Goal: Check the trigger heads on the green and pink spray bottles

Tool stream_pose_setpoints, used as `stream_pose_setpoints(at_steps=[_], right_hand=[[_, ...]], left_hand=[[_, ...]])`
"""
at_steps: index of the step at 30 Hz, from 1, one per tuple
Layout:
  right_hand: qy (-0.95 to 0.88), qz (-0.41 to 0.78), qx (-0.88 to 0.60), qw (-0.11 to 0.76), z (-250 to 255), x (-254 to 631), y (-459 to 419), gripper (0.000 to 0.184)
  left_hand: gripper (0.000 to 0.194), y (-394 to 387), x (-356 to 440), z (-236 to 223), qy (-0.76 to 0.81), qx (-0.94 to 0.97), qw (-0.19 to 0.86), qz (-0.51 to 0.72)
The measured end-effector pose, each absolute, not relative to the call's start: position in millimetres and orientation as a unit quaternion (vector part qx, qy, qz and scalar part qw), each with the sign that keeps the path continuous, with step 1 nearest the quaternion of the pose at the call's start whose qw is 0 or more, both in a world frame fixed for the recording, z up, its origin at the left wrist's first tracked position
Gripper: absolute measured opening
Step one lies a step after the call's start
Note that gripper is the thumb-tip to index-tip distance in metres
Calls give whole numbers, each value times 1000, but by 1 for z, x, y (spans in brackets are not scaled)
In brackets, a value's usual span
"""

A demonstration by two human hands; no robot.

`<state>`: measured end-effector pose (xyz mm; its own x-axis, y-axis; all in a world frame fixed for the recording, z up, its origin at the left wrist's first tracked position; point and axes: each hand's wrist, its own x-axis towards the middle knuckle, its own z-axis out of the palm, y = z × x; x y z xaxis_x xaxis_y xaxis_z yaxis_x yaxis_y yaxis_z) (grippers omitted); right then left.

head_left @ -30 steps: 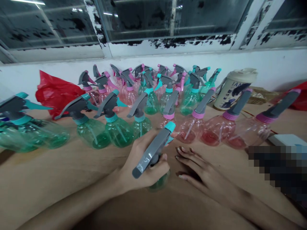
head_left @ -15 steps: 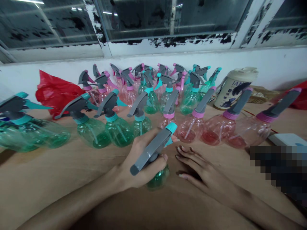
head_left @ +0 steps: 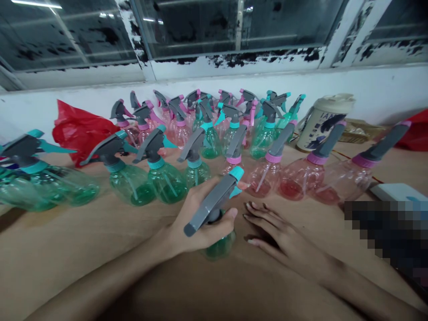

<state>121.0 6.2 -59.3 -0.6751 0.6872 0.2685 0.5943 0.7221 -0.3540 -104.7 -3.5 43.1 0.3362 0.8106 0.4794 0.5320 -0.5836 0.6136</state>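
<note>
My left hand (head_left: pixel 200 218) is wrapped round the neck of a green spray bottle (head_left: pixel 220 246) with a grey and turquoise trigger head, close to me on the table. Its fingers hide the collar and part of the body. To the right of it, my right hand (head_left: pixel 274 227) rests palm down on the tabletop, fingers spread and holding nothing. Just beyond the hands stands a row of spray bottles: several green ones, such as the green bottle (head_left: pixel 167 183), on the left, and several pink ones, such as the pink bottle (head_left: pixel 297 180), on the right.
More pink and green bottles crowd against the white wall (head_left: pixel 83 93). A red plastic bag (head_left: pixel 78 131) lies at the back left. At the back right stands a cream printed tumbler (head_left: pixel 324 125). A white box (head_left: pixel 397 194) sits on the right of the wooden table (head_left: pixel 100 240).
The green bottle in my left hand has turned and shifted very slightly, and the hand's thumb has straightened. My right hand stays about where it was. The view has moved a little.
</note>
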Motion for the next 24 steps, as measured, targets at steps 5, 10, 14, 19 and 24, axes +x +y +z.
stream_pose_setpoints(at_steps=[5, 10, 14, 19, 24], right_hand=[[-910, 120, -352, 185, -58, 121, 6, 48], [-908, 130, -346, 196, -56, 121, 6, 50], [-910, 126, -348, 187, -58, 121, 6, 50], [-914, 119, -346, 178, -58, 121, 6, 49], [-912, 120, -344, 190, -58, 121, 6, 45]], left_hand=[[35, -4, -104, 43, 423, 793, 195, 393], [37, -4, -103, 38, 422, 787, 188, 408], [40, -6, -103, 36, 422, 787, 185, 410], [37, -6, -105, 39, 444, 786, 189, 386], [70, -10, -111, 43, 429, 797, 191, 379]])
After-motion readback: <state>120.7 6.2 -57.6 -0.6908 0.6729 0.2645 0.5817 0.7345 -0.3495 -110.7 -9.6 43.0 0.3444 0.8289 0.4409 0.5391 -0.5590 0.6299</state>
